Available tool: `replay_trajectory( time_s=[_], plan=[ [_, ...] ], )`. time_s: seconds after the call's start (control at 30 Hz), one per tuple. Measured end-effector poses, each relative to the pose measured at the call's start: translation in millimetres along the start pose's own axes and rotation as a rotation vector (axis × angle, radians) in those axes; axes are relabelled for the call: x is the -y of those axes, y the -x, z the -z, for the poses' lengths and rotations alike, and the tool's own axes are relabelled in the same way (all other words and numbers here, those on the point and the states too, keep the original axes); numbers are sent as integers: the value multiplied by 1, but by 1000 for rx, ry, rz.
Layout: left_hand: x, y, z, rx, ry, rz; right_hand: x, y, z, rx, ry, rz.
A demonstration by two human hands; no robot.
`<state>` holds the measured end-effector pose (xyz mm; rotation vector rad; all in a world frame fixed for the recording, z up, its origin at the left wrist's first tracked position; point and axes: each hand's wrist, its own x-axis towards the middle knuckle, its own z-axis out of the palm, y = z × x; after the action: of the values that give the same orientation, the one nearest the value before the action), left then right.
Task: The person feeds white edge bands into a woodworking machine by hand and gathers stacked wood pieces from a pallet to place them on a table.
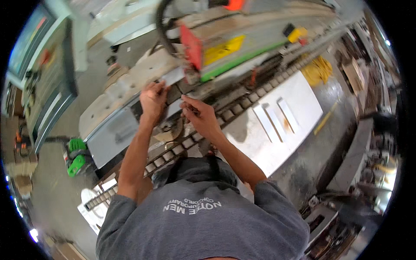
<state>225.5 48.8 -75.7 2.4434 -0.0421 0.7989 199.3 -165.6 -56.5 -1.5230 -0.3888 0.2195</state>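
Both my hands reach over the near side of a long machine. My left hand [153, 100] has its fingers bent together at the metal edge, close to a pale flat piece [174, 76]; whatever its fingertips hold is hidden. To its right, my right hand [201, 117] is closed in a pinch, thumb and fingers curled inward, and anything in it is too small to make out. A second pale piece [174, 106] lies between the two hands. Below them runs a roller chain track [229, 113] along the machine's near side.
A white board [299, 97] on the right bears three narrow white strips [274, 123]. The machine carries a red guard [190, 47], a yellow label [224, 50] and a black hose [161, 26]. A grey panel [113, 136] and a green object [77, 156] sit left; yellow cloth [317, 70] lies right.
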Motion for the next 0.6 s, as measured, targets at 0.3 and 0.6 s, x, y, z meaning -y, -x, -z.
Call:
replay_trajectory(
  time_s=[0.3, 0.6],
  plan=[
    [-21, -9, 2, 111, -8, 5, -74, 49, 321, -610, 955, -19],
    [-35, 51, 39, 132, 90, 233, -112, 113, 428, -312, 1423, -461]
  ],
)
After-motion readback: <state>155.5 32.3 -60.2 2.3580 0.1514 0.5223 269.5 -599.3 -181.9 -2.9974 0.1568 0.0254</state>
